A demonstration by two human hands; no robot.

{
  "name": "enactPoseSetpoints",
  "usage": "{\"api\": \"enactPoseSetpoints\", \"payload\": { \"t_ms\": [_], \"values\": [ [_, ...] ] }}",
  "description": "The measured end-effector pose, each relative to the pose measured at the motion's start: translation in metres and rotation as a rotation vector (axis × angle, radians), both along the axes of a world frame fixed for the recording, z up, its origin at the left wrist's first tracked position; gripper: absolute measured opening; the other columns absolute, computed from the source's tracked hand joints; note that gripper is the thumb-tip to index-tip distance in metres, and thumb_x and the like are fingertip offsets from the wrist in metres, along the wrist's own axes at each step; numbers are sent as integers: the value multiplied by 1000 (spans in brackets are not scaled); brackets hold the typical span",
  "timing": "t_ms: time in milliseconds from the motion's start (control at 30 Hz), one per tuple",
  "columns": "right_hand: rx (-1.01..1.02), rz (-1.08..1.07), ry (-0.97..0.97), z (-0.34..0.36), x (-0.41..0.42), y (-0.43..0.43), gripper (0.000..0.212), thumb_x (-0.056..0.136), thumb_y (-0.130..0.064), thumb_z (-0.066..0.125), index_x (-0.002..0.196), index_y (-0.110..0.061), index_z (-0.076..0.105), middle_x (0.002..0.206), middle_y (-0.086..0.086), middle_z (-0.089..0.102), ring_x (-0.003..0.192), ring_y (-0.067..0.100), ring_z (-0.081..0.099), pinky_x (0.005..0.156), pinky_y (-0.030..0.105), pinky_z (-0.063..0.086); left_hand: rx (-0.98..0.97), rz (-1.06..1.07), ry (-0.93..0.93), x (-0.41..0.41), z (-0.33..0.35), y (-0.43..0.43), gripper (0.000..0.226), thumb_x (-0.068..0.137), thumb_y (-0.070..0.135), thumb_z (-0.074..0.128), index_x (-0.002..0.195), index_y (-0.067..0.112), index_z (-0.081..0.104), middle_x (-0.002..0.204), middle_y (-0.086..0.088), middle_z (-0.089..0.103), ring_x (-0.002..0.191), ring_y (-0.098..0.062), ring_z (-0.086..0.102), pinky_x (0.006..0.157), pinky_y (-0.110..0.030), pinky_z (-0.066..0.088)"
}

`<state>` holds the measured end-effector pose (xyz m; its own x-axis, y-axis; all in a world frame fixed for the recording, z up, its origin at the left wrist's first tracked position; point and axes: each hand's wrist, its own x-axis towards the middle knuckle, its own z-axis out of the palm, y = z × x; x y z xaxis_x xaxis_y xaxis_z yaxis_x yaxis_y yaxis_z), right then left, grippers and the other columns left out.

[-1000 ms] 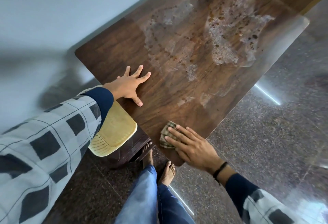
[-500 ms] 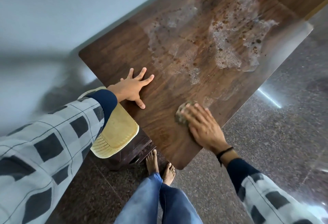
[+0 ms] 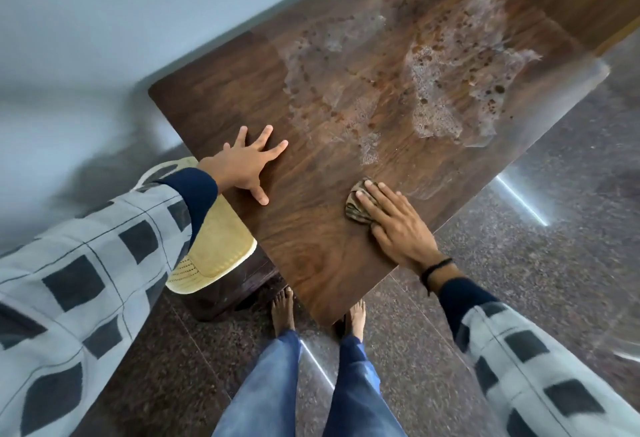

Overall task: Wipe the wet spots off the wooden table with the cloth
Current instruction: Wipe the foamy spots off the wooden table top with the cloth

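The dark wooden table (image 3: pixel 311 256) runs from the near corner up to the far right. Pale wet patches with brown specks (image 3: pixel 450 90) cover its far half, and a smaller wet streak (image 3: pixel 369 152) reaches toward me. My right hand (image 3: pixel 394 225) lies flat with straight fingers on a crumpled brownish cloth (image 3: pixel 356 209) near the table's right edge, pressing it to the wood. Most of the cloth is hidden under the palm. My left hand (image 3: pixel 247 164) rests spread flat on the table near its left edge.
A yellow woven stool seat (image 3: pixel 214 253) sits low beside the table's left edge, under my left sleeve. A pale wall (image 3: pixel 138 20) runs behind the table. Speckled stone floor (image 3: pixel 554 228) surrounds the table, and my bare feet (image 3: pixel 284 312) stand at its near corner.
My right hand has slid the cloth from the near corner up along the table's right side toward the wet patches. My left hand stays planted in place.
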<state>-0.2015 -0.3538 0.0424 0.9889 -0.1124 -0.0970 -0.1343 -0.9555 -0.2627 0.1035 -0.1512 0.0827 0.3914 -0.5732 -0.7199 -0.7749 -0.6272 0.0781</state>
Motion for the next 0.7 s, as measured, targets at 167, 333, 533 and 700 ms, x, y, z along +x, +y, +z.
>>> {"api": "enactPoseSetpoints", "payload": {
  "t_ms": [167,333,533,700],
  "values": [
    [-23,385,-18,-17,-43,31,79,93,-30,48,164,-27,14,171,-3,12,158,23,8,128,47,13,8,173,58,-30,-8,1,138,66,58,85,153,39,-20,158,0,-37,144,-50,-22,115,-68,17],
    [-106,508,20,-7,-34,-35,76,91,-31,42,163,-27,15,170,0,14,158,24,11,126,49,12,-1,170,6,-37,-3,2,137,68,54,85,154,36,-21,159,-1,-36,144,-50,-21,115,-68,19],
    [-34,293,-44,-9,-36,1,75,88,-30,47,160,-26,27,168,2,22,157,28,16,124,52,22,0,190,-4,-35,-5,3,138,66,54,86,152,41,-21,158,5,-37,145,-46,-22,113,-67,19],
    [-58,765,7,-14,-10,-6,79,87,-32,45,162,-31,20,170,-1,16,158,26,11,127,51,12,-23,208,-9,-36,-11,6,141,63,52,88,152,43,-20,158,7,-37,146,-46,-22,113,-67,18]
  ]
}}
